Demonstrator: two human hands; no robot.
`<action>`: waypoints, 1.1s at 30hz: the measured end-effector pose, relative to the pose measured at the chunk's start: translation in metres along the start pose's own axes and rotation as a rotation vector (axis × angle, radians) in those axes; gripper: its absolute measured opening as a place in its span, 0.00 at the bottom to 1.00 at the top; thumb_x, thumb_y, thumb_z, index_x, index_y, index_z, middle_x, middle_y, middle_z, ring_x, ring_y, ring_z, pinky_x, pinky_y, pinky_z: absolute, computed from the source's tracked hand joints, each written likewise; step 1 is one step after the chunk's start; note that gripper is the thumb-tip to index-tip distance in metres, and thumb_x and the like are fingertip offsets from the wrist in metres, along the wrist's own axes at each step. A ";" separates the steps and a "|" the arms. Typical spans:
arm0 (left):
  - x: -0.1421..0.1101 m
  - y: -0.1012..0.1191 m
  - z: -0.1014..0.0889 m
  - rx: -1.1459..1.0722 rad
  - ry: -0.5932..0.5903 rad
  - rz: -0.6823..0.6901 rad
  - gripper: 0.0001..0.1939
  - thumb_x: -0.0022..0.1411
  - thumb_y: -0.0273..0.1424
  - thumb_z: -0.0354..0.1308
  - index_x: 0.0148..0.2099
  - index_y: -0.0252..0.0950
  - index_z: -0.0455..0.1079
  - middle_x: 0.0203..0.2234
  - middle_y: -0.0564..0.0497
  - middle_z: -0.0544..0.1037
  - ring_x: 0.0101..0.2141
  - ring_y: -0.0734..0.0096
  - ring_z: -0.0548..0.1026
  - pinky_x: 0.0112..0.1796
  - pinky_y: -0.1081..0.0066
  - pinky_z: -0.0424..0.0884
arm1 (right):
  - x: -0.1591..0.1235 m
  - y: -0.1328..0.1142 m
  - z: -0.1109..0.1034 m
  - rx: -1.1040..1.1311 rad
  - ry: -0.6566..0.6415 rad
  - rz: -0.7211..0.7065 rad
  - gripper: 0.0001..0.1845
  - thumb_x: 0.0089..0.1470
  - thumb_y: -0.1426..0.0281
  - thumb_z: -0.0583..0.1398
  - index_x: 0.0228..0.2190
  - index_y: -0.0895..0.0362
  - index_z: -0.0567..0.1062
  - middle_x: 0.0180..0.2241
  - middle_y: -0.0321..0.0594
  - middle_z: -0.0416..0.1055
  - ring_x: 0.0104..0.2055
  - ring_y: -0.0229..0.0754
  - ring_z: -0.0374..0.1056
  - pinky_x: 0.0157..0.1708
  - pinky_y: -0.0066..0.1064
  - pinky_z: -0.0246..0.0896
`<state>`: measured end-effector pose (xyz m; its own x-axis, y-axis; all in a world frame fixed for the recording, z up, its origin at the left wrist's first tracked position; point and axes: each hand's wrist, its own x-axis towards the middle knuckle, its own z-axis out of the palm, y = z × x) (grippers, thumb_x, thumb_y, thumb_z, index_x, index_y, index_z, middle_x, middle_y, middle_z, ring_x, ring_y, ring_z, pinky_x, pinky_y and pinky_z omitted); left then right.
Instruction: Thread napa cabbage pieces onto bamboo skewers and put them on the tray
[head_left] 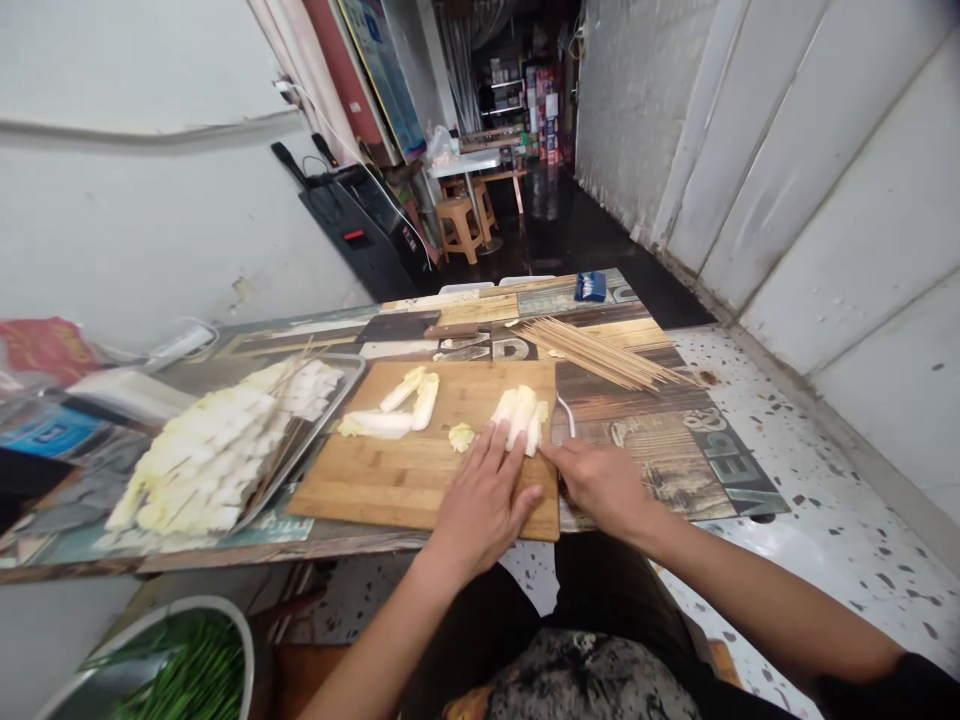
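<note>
My left hand (487, 490) lies flat with fingers stretched out, its fingertips on pale napa cabbage pieces (517, 410) at the right side of a wooden cutting board (435, 485). Just right of those pieces is my right hand (604, 485), its fingers closed at the board's edge; what they hold, if anything, is hidden. More cabbage strips (386, 424) lie on the board's left half, with a small yellow leaf piece (461, 436) nearer my left hand. Beyond the board's right corner, a bundle of wooden skewers (600, 352) lies on the table.
To the left, a metal tray (352, 372) carries heaped skewered cabbage (217, 450). A cleaver (397, 328) lies behind the board, and a small blue box (591, 287) stands at the table's far edge. Below left, a bowl (251, 650) contains green vegetables (187, 670).
</note>
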<state>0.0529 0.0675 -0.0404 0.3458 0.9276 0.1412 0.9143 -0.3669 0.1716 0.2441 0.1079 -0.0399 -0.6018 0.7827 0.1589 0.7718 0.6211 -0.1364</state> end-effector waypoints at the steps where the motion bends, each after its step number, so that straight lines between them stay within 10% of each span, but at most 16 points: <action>1: 0.000 0.000 0.000 -0.005 0.007 0.000 0.32 0.68 0.46 0.43 0.67 0.32 0.52 0.66 0.37 0.52 0.66 0.51 0.48 0.62 0.51 0.52 | 0.000 -0.001 0.000 0.001 -0.003 0.006 0.18 0.62 0.70 0.51 0.50 0.53 0.73 0.31 0.40 0.74 0.30 0.42 0.69 0.26 0.33 0.50; 13: -0.015 -0.009 0.003 0.020 0.308 -0.185 0.27 0.69 0.38 0.44 0.63 0.26 0.57 0.63 0.34 0.60 0.65 0.53 0.52 0.62 0.48 0.53 | 0.000 0.003 -0.006 0.075 0.116 -0.003 0.18 0.58 0.73 0.53 0.48 0.52 0.75 0.30 0.40 0.75 0.28 0.42 0.69 0.25 0.30 0.52; 23: 0.008 -0.043 0.001 -0.100 0.222 -0.296 0.28 0.67 0.38 0.46 0.62 0.24 0.60 0.61 0.31 0.63 0.62 0.50 0.60 0.60 0.51 0.59 | -0.011 0.024 -0.012 0.537 0.450 0.103 0.19 0.62 0.67 0.49 0.45 0.56 0.77 0.43 0.45 0.77 0.43 0.44 0.73 0.42 0.32 0.67; 28: 0.031 -0.049 -0.017 -0.189 0.400 -0.241 0.26 0.66 0.32 0.47 0.63 0.27 0.59 0.66 0.33 0.52 0.66 0.49 0.49 0.61 0.46 0.52 | -0.015 0.015 -0.020 0.760 0.459 0.169 0.18 0.62 0.63 0.52 0.40 0.60 0.77 0.22 0.37 0.74 0.23 0.37 0.70 0.22 0.25 0.65; 33: -0.012 -0.020 -0.041 -0.602 0.493 -0.181 0.26 0.65 0.36 0.52 0.64 0.40 0.58 0.61 0.43 0.65 0.61 0.58 0.62 0.60 0.55 0.58 | -0.038 0.006 -0.030 0.937 0.299 0.148 0.15 0.61 0.62 0.54 0.38 0.57 0.78 0.18 0.32 0.67 0.20 0.34 0.64 0.20 0.23 0.61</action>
<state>0.0217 0.0604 -0.0059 -0.0590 0.8904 0.4514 0.6278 -0.3185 0.7103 0.2777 0.0809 -0.0176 -0.3367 0.8926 0.2998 0.2837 0.3998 -0.8716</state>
